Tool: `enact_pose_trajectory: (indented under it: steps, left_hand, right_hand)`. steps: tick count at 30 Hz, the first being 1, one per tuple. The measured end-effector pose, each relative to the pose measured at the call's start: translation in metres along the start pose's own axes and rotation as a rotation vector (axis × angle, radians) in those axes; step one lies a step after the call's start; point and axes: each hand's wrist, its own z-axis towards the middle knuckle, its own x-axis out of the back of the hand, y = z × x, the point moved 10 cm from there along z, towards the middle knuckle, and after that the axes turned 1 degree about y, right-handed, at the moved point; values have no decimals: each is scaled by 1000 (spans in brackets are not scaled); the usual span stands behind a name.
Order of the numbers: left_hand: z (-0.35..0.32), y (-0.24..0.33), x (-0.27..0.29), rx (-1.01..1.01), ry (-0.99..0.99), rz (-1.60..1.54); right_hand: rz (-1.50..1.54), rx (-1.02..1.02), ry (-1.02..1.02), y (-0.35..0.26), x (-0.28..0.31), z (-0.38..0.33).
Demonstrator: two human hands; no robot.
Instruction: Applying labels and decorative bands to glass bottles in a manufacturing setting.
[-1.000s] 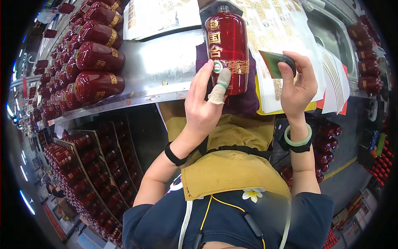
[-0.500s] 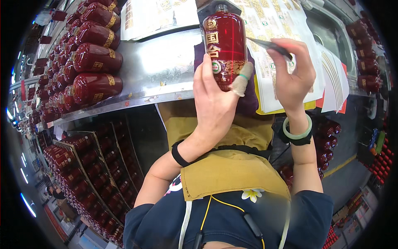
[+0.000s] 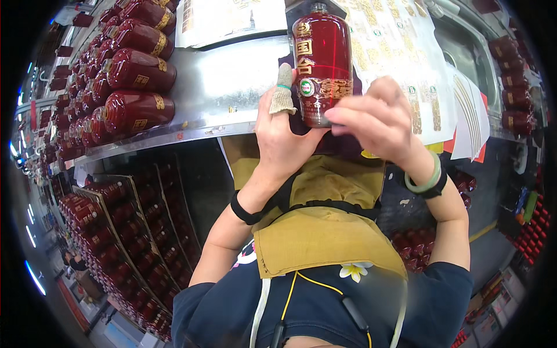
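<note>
A deep red glass bottle (image 3: 323, 61) with gold decoration and a small green-and-white round mark lies on a dark purple cloth, its neck pointing away from me. My left hand (image 3: 278, 136) holds it from the left and at its base; one finger wears a beige cloth cover (image 3: 283, 90) with a green band. Against the bottle's lower right side is my right hand (image 3: 377, 119), fingers curled and slightly blurred. Its fingertips touch the glass near the base. Whether anything sits inside that hand is hidden.
Sheets of gold and green stickers (image 3: 400, 52) lie to the right, beside a sink (image 3: 464, 37). A white printed sheet (image 3: 229, 20) lies on the metal table (image 3: 226, 81) at far left. Rows of red bottles (image 3: 139, 110) stand left; more fill racks (image 3: 119, 229) below.
My right hand has come down and left to the bottle's base; the dark pointed tool it held no longer shows. My left hand has shifted left, its covered finger now at the bottle's left side.
</note>
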Motion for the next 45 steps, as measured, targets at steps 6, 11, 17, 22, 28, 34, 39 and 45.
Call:
enact_pose_trajectory:
  steps: [6, 11, 17, 22, 28, 34, 39, 45]
  left_hand:
    - [-2, -3, 0, -42, -39, 22]
    - [2, 1, -5, -23, -87, 12]
    - [-3, -9, -4, -37, -72, -19]
    - [0, -14, -9, -21, -152, -54]
    - [0, 11, -18, -132, -201, 118]
    - [-4, 8, -20, -48, -144, 16]
    - [4, -39, -20, 313, -186, -206]
    - [7, -16, -1, 89, -87, -104]
  right_hand:
    - [-186, -128, 169, 42, 16, 7]
    - [71, -136, -13, 4, -1, 9]
    - [40, -49, 44, 0, -5, -9]
    - [-248, -203, 252, 46, 22, -4]
    - [9, -203, 94, 28, 20, -16]
    - [-140, -283, 270, 48, 43, -9]
    - [45, -146, 3, 17, 7, -18]
    - [67, -466, 288, 68, 48, -34]
